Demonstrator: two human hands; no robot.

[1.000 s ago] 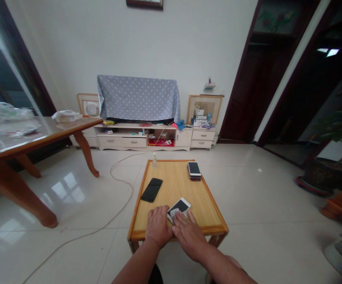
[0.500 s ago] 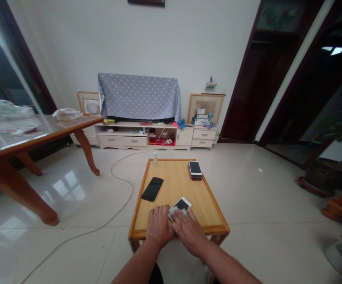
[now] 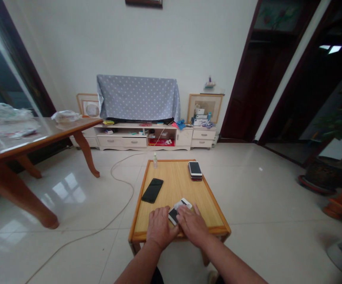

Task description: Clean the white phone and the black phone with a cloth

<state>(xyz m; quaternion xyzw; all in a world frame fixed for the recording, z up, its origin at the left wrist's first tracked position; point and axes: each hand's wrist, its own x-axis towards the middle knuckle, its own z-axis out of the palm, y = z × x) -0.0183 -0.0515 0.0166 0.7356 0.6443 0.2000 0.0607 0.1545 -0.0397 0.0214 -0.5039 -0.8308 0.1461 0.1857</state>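
A white-framed phone (image 3: 174, 215) lies near the front edge of a small low wooden table (image 3: 175, 183). My left hand (image 3: 159, 227) rests on the tabletop against the phone's left side and steadies it, fingers curled. My right hand (image 3: 193, 225) lies over the phone's right part, its fingertips pressing a small white cloth (image 3: 179, 204) onto the far end of the screen. Most of the phone is hidden under both hands.
A black phone (image 3: 152, 190) lies at the table's left, a stack of phones (image 3: 195, 170) at the far right, a small bottle (image 3: 155, 160) at the far edge. A cable (image 3: 120, 182) runs over the tiled floor. A large wooden table (image 3: 29, 139) stands left, a potted plant (image 3: 333, 165) right.
My right hand has slid the white cloth from the near part of the screen toward the phone's far end. My left hand has stayed put.
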